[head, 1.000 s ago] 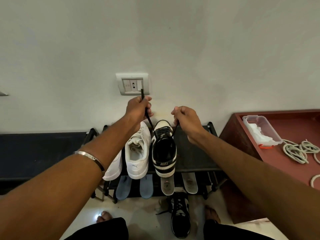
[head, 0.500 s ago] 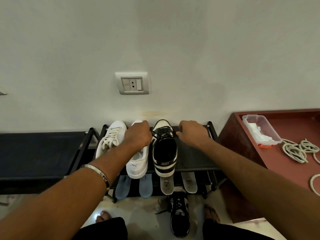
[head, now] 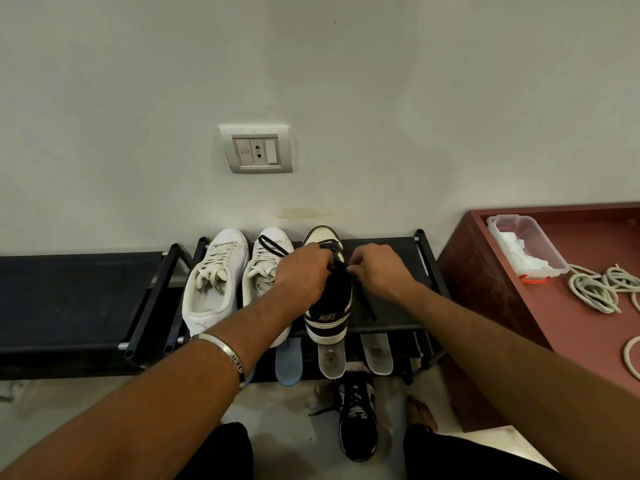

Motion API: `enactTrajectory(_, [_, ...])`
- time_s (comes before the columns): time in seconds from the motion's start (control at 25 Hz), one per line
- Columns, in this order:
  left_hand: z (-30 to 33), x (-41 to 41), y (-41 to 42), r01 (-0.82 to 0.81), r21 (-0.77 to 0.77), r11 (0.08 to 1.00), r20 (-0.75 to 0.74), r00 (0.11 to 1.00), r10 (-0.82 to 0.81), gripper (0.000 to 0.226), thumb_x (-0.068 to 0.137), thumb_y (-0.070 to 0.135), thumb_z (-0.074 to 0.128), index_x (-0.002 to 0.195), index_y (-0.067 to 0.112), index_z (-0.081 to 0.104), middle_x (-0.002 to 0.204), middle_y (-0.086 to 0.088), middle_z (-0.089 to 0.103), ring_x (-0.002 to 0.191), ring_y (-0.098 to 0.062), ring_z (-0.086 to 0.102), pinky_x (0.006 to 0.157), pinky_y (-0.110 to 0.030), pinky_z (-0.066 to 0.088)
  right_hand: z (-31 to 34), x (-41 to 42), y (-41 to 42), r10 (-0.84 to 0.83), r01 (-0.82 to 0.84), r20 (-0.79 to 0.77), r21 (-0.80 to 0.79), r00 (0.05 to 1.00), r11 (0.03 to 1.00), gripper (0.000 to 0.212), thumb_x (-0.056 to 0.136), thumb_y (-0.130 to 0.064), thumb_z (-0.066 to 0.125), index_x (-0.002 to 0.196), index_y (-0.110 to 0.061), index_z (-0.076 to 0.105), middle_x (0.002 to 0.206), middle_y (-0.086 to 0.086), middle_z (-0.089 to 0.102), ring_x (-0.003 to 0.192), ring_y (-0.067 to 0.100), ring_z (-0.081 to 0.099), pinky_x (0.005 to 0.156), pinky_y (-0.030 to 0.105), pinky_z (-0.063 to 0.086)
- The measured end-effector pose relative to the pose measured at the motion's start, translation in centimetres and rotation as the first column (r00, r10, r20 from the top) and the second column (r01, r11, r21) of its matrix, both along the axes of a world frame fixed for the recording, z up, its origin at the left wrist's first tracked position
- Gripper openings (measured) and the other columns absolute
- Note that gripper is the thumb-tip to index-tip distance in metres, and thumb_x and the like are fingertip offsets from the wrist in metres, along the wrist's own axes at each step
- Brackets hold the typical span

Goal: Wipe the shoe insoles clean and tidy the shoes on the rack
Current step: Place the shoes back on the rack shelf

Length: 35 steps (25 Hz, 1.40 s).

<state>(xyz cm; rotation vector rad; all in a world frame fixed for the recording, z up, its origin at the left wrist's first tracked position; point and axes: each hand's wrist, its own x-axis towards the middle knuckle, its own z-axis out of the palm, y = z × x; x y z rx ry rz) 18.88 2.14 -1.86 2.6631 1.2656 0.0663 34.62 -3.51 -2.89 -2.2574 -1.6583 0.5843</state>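
A black-and-white sneaker [head: 327,317] stands on the top shelf of the black shoe rack [head: 391,327], toe to the wall. My left hand [head: 304,271] and my right hand [head: 375,270] are both closed on its black laces over the tongue; one lace end loops left over a white sneaker [head: 263,261], the other trails right on the shelf. A second white sneaker [head: 213,282] stands at the far left. Grey insoles [head: 331,358] [head: 377,353] and a blue insole [head: 289,365] stick out from the lower shelf. The matching black sneaker [head: 358,420] lies on the floor.
A second black rack [head: 69,299] adjoins on the left. To the right is a maroon table [head: 571,327] with a clear plastic box of wipes [head: 526,247] and coiled white rope [head: 602,289]. A wall socket [head: 258,150] is above the rack. My feet are near the floor sneaker.
A second ago both hands held the laces pulled up high. They have come down to the sneaker's tongue, and the lace ends now lie slack to either side.
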Motion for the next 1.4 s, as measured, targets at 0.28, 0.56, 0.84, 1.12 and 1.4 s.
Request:
enactTrajectory(0.28, [-0.4, 0.4, -0.2, -0.064, 0.011, 0.998, 0.018, 0.998, 0.063, 0.020, 0.097, 0.032, 0.058, 0.107, 0.016, 0.063, 0.113, -0.004, 0.058, 0.102, -0.027, 0.061, 0.081, -0.043, 0.053, -1.0, -0.2, -1.4, -0.195, 0.173, -0.498, -0.091, 0.845, 0.981, 0.016, 0.098, -0.015, 0.044, 0.087, -0.012, 0.055, 0.084, 0.007, 0.065, 0.072, 0.015, 0.058, 0.062, 0.029, 0.047])
enactTrajectory(0.56, [-0.7, 0.5, -0.3, -0.105, 0.015, 0.994, 0.040, 0.994, 0.104, 0.017, 0.095, 0.028, 0.056, 0.101, 0.015, 0.065, 0.106, -0.005, 0.060, 0.093, -0.028, 0.063, 0.071, -0.038, 0.050, -1.2, -0.4, -1.3, -0.246, 0.232, -0.580, -0.100, 0.776, 0.968, 0.025, 0.093, -0.010, 0.034, 0.073, -0.010, 0.048, 0.083, 0.011, 0.065, 0.070, 0.020, 0.056, 0.062, 0.036, 0.048])
enactTrajectory(0.84, [-0.4, -1.3, 1.5, 0.000, -0.197, 0.980, -0.011, 1.000, -0.002, 0.045, 0.097, 0.043, 0.055, 0.130, 0.015, 0.044, 0.119, -0.010, 0.062, 0.106, -0.030, 0.061, 0.087, -0.043, 0.050, -1.4, -1.9, -0.7, 0.009, 0.033, -0.168, 0.247, 0.986, 0.969, 0.024, 0.091, -0.032, 0.063, 0.113, -0.021, 0.058, 0.106, 0.000, 0.060, 0.094, 0.016, 0.058, 0.081, 0.033, 0.050])
enactTrajectory(1.12, [3.8, -3.8, 4.1, -0.054, 0.044, 0.998, -0.059, 0.997, 0.057, 0.023, 0.093, 0.043, 0.060, 0.101, 0.025, 0.072, 0.099, -0.003, 0.072, 0.097, -0.025, 0.064, 0.077, -0.033, 0.048, -1.3, -3.0, -0.4, 0.067, -0.070, 0.021, 0.196, 0.998, 0.978, 0.016, 0.094, -0.027, 0.060, 0.107, -0.021, 0.067, 0.111, 0.000, 0.057, 0.098, 0.021, 0.058, 0.085, 0.040, 0.051])
enactTrajectory(1.4, [5.8, -8.3, 5.7, -0.178, -0.040, 0.983, 0.161, 0.970, 0.183, 0.017, 0.092, 0.035, 0.067, 0.088, 0.019, 0.074, 0.084, 0.000, 0.066, 0.082, -0.019, 0.055, 0.071, -0.030, 0.037, -1.5, -3.9, -0.2, 0.059, -0.079, 0.131, 0.150, 0.990, 0.985, 0.013, 0.095, -0.020, 0.054, 0.103, -0.015, 0.064, 0.107, 0.002, 0.055, 0.092, 0.024, 0.058, 0.078, 0.040, 0.052])
